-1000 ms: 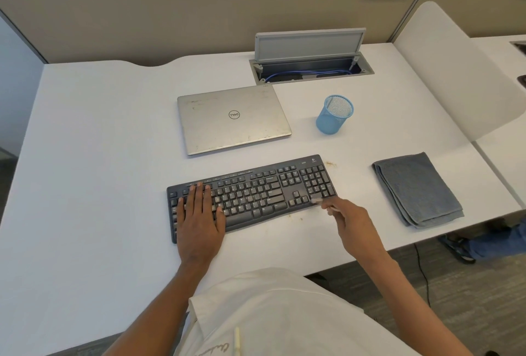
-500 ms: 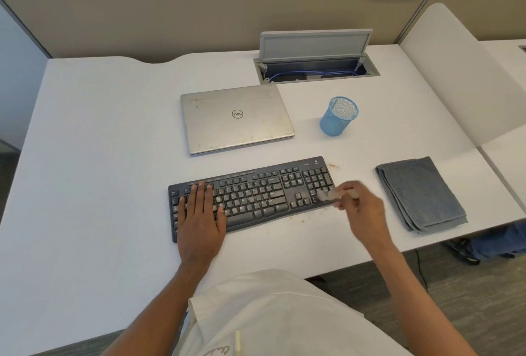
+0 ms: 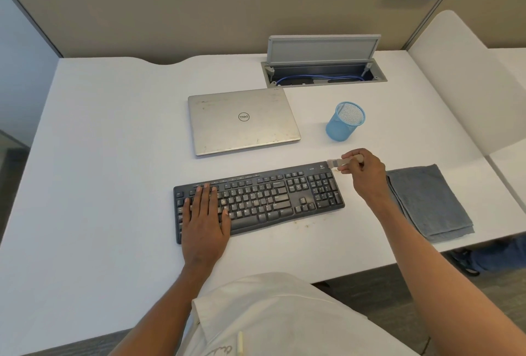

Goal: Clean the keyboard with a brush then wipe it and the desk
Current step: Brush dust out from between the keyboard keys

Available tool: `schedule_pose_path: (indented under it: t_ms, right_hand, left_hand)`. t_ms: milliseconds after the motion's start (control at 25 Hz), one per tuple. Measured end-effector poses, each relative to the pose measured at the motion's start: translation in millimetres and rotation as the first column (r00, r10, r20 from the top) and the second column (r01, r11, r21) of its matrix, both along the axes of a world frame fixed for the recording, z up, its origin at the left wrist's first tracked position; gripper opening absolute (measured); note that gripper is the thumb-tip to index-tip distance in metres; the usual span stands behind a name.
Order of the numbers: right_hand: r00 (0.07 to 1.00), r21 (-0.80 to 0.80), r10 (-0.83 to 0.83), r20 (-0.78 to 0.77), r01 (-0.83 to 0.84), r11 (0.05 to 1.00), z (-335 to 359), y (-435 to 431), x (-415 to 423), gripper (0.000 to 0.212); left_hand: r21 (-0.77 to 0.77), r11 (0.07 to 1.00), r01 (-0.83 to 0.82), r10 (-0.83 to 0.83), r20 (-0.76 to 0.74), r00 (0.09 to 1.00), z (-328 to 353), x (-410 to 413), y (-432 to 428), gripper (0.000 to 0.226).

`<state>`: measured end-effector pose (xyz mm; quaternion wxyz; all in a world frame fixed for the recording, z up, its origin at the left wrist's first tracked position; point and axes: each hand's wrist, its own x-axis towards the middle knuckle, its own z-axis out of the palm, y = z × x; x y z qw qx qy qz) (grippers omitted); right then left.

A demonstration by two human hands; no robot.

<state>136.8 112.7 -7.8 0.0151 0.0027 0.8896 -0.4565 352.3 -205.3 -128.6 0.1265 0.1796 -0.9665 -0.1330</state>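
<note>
Right grip [image 3: 367,176] pinches the brush [image 3: 337,162] at the far corner of the keyboard [image 3: 270,199], left grip [image 3: 205,219] presses flat on the keys; a hard flick may scatter crumbs onto the cloth [image 3: 429,202].

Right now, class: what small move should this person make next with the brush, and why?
Probably sweep the brush down across the number pad. The right hand grips it with bristles at the far right corner of the keyboard, the left hand lies flat on the left keys, steadying it, and the grey cloth lies folded, untouched.
</note>
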Motion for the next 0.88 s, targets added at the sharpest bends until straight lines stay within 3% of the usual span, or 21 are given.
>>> schedule_pose_path:
  t_ms: [280, 480, 760, 880]
  right_hand:
    - [0.998, 0.105, -0.005, 0.063, -0.002, 0.994, 3.6, 8.7, -1.7, 0.016]
    - [0.998, 0.026, -0.057, 0.018, 0.056, 0.998, -4.4, 9.1, 6.0, 0.021]
    - [0.997, 0.154, 0.002, 0.077, -0.014, 0.988, -4.2, 27.0, 17.4, 0.01]
    - [1.0, 0.061, -0.017, 0.021, 0.015, 0.998, -1.2, 27.2, 22.6, 0.016]
  left_hand:
    - [-0.004, 1.0, 0.002, -0.002, 0.001, 1.0, 0.2, 0.1, 0.3, 0.062]
    - [0.0, 1.0, 0.001, -0.001, 0.007, 1.0, 0.7, 0.4, 0.2, 0.062]
    - [-0.003, 1.0, 0.0, 0.0, 0.01, 1.0, 0.2, -0.5, 0.6, 0.062]
    - [-0.001, 1.0, 0.001, -0.001, 0.005, 1.0, -0.1, 0.2, 0.1, 0.061]
